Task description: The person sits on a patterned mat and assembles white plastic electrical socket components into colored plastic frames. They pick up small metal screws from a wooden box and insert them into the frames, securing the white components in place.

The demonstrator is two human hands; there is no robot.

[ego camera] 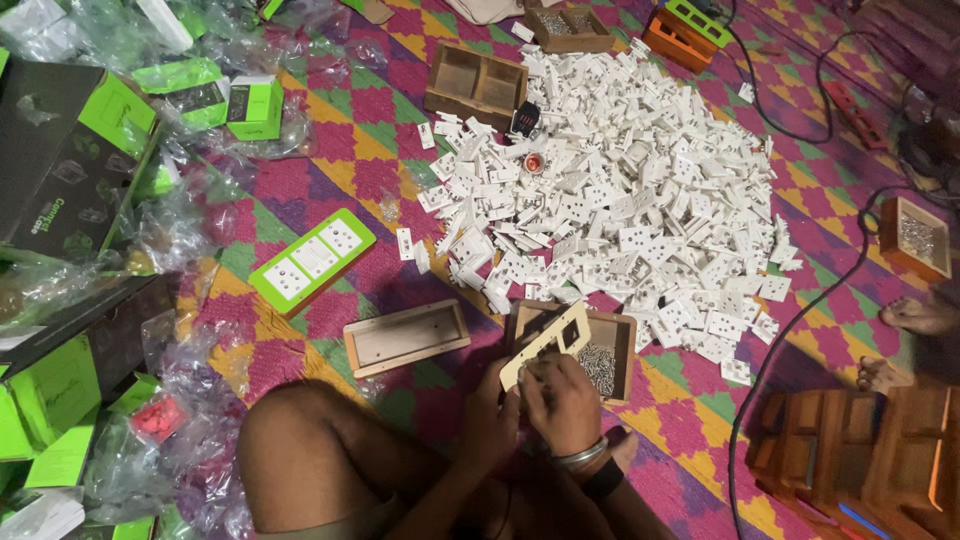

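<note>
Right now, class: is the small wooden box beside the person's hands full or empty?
Partly filled: the wooden box holds a heap of small metal screws, with bare wood at its other end.

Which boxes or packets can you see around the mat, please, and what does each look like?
Large carton: far left, black with green panels.
Small box: upper left, green and black cube.
Clear plastic bags: crumpled along the left edge.
Green cartons: lower left, stacked.

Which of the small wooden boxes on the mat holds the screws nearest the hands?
The wooden box right beside both hands, partly under the cream frame; the others lie farther off.
</note>
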